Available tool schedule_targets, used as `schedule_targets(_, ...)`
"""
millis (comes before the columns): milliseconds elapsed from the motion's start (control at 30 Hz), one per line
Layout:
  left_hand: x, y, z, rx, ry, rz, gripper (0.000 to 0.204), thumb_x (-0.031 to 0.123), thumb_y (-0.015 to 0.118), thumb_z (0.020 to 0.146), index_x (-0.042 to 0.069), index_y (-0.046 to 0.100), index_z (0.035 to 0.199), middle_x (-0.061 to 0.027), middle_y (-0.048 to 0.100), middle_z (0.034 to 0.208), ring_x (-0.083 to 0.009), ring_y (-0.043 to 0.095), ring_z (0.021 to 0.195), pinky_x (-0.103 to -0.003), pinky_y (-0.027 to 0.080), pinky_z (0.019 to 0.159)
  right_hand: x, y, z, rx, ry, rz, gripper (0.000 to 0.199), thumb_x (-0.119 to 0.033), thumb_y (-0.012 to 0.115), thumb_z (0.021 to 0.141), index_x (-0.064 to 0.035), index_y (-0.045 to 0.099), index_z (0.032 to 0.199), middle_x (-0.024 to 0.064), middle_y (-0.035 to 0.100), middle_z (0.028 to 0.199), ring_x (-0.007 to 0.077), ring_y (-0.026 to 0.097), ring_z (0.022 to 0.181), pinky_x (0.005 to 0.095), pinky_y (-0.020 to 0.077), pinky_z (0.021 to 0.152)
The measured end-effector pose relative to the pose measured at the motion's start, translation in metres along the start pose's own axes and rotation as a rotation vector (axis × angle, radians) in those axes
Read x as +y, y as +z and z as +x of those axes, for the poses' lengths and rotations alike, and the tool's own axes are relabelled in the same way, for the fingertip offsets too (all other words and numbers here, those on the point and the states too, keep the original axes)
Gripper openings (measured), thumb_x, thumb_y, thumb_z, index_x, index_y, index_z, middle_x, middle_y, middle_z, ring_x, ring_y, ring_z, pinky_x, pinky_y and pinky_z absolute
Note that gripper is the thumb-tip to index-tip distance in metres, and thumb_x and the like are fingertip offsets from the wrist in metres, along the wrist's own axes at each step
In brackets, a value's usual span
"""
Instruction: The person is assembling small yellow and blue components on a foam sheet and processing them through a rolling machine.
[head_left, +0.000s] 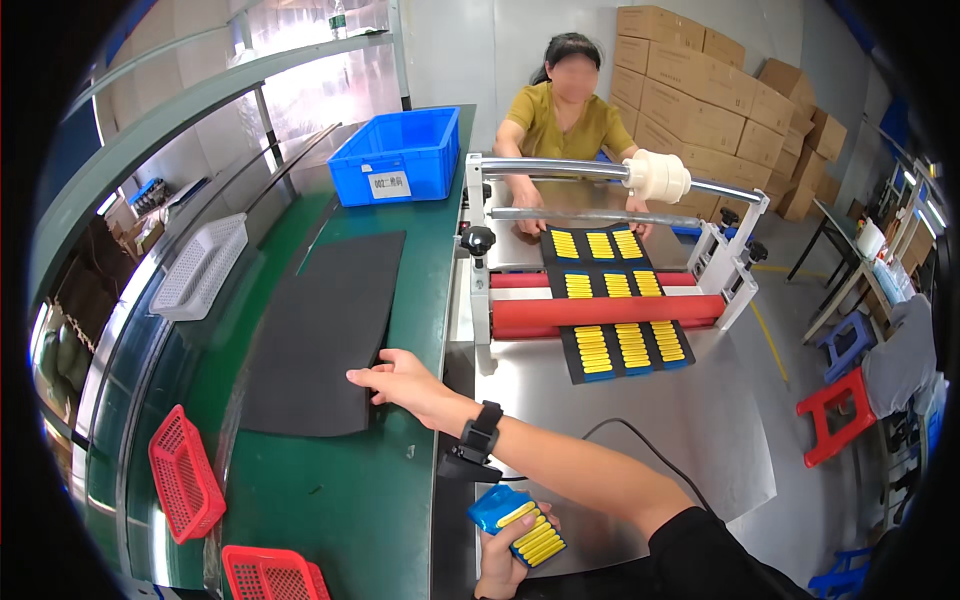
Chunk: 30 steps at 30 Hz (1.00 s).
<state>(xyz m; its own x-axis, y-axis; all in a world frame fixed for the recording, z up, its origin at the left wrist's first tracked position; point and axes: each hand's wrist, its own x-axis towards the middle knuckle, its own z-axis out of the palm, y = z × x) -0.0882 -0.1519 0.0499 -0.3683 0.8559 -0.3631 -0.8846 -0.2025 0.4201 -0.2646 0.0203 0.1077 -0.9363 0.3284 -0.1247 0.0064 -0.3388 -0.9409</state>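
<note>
My right hand [405, 388] reaches left across the green table and has the right edge of a black sheet [325, 330] between its fingers. The sheet lies flat; some fingertips are hidden at its edge. Low in the view, my left hand [505, 560] grips a blue piece with yellow strips [535, 535], thumb on top. Ahead on the right stands a roller machine with a red roller [610, 315]. Passing under this roller is a black sheet with rows of yellow-striped blue pieces [605, 285]. Across the machine, a co-worker's hands [530, 208] are at the sheet's far end.
A blue bin [395, 160] stands on the far part of the green table [350, 510]. Red baskets [188, 475] and a white basket [203, 268] line the left side. A black cable [640, 432] crosses the steel tabletop [720, 440]. Stacked cartons [700, 90] and a red stool [835, 415] stand beyond.
</note>
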Motion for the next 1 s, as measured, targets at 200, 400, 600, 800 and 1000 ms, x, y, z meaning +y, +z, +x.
schedule_targets(200,0.003,-0.003,-0.017,-0.037,-0.011,-0.010,0.034,-0.002,0.065,0.086,0.002,0.055,0.118,-0.0197,0.069,0.101,-0.0329,0.070,0.088,-0.045,0.059,0.079,-0.030,0.047,0.006,0.155,-0.018,-0.208,0.063,-0.027,0.072,0.090,0.0118,0.039,0.127,0.0166,0.059,0.111,0.0201,0.063,0.097,0.0335,0.0553,0.074)
schedule_targets(400,-0.016,0.023,-0.036,-0.052,-0.045,0.102,0.035,-0.003,0.066,0.084,0.002,0.055,0.118,-0.0185,0.069,0.100,-0.0321,0.070,0.086,-0.044,0.058,0.079,-0.009,0.023,0.015,0.254,-0.145,-0.230,0.069,0.002,0.051,0.086,0.0165,0.019,0.144,0.0276,0.054,0.128,0.0292,0.066,0.093,0.0354,0.0573,0.076)
schedule_targets(600,-0.008,0.069,-0.101,0.012,-0.008,0.265,0.038,0.003,0.070,0.083,0.001,0.055,0.118,-0.0149,0.068,0.096,-0.0268,0.069,0.083,-0.039,0.057,0.077,-0.064,0.003,-0.088,-0.146,-0.329,-0.372,0.076,0.009,0.044,0.079,-0.0021,0.034,0.154,0.0184,0.053,0.144,0.0245,0.059,0.124,0.0284,0.0425,0.105)
schedule_targets(800,-0.008,0.094,-0.125,-0.515,0.245,0.227,0.038,-0.005,0.063,0.082,0.004,0.052,0.117,-0.0189,0.066,0.097,-0.0320,0.065,0.088,-0.044,0.053,0.077,-0.111,-0.048,-0.224,-0.170,-0.465,-0.674,0.073,0.005,0.044,0.080,-0.0050,0.038,0.152,0.0214,0.070,0.115,0.0265,0.070,0.087,0.0324,0.0527,0.081)
schedule_targets(1000,-0.026,0.107,-0.087,-0.480,0.492,0.193,0.041,0.003,0.067,0.081,0.005,0.049,0.118,-0.0171,0.062,0.093,-0.0307,0.061,0.079,-0.044,0.049,0.069,-0.116,-0.145,-0.343,-0.147,-0.177,-0.608,0.061,0.000,0.054,0.094,-0.0066,0.039,0.152,0.0188,0.059,0.139,0.0289,0.060,0.124,0.0331,0.0423,0.105)
